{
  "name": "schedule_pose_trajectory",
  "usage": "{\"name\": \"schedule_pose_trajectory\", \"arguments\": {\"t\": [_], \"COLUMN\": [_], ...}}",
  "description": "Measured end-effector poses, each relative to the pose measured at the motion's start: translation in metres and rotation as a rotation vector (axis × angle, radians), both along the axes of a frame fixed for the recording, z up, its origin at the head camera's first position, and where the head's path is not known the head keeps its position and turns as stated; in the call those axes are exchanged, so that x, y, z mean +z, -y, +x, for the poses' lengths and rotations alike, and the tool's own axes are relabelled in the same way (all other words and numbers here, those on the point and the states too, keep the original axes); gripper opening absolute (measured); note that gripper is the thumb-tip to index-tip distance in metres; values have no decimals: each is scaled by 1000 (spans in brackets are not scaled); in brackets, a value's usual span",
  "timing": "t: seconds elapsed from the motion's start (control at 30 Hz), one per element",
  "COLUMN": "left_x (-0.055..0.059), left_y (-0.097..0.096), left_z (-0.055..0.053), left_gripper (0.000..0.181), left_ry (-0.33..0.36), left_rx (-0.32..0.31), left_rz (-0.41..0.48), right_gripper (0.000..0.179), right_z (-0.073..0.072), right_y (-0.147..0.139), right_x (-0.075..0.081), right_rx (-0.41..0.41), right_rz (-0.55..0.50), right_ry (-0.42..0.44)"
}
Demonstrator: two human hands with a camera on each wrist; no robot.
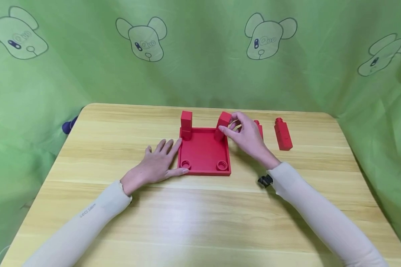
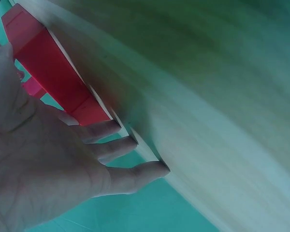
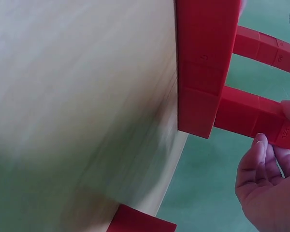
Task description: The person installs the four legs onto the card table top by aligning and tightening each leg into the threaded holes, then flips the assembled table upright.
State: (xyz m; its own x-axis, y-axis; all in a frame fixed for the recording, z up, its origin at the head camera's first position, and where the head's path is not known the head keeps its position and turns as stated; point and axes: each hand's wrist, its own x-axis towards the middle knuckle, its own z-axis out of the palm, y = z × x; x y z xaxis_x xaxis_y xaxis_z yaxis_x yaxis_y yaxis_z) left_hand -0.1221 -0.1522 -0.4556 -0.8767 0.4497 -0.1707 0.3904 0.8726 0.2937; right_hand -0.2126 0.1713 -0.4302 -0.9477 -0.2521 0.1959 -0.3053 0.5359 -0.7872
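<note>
Red post (image 1: 222, 121) pinched by the right grip (image 1: 248, 137) at a corner of the red tray (image 1: 205, 150)

The post stands at the tray's far right corner, just left of the right grip, which pinches it between thumb and fingertips; how firmly its base is seated cannot be told. The tray spans the space between the two hands, lying flat on the bench (image 1: 173, 222).

The left grip (image 1: 155, 163) is spread, its fingers fanned out along the tray's left side and its thumb touching the near left corner.

A second post (image 1: 186, 120) stands in the far left corner, just beyond and to the right of the left grip's fingertips. In the near corners are two round sockets: the left socket (image 1: 186, 164) close by the left grip's thumb, the right socket (image 1: 222, 165) nearer the person than the right grip.

Right of the right grip, a loose post (image 1: 283, 135) lies on the bench, its knobbed end pointing away from the person. Between it and that grip, another post (image 1: 260, 129) is partly hidden by the hand. Beyond both grips hangs a green curtain (image 1: 200, 81) printed with cartoon animal heads.
</note>
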Motion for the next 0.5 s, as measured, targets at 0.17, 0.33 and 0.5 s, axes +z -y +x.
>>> {"name": "schedule_pose_trajectory", "arguments": {"t": [0.17,0.33,0.5], "left_x": [1,0,2], "left_y": [0,0,0], "left_z": [0,0,0], "left_gripper": [110,109,110], "left_ry": [-6,-11,-5], "left_rx": [-2,-4,-1], "left_rz": [-6,-4,-10], "right_gripper": [37,36,38], "right_z": [-2,-4,-4], "right_y": [-1,-1,1], "right_x": [-3,-5,-9], "right_rx": [-4,9,3], "right_rz": [3,23,-11], "right_ry": [-1,-19,-26]}}
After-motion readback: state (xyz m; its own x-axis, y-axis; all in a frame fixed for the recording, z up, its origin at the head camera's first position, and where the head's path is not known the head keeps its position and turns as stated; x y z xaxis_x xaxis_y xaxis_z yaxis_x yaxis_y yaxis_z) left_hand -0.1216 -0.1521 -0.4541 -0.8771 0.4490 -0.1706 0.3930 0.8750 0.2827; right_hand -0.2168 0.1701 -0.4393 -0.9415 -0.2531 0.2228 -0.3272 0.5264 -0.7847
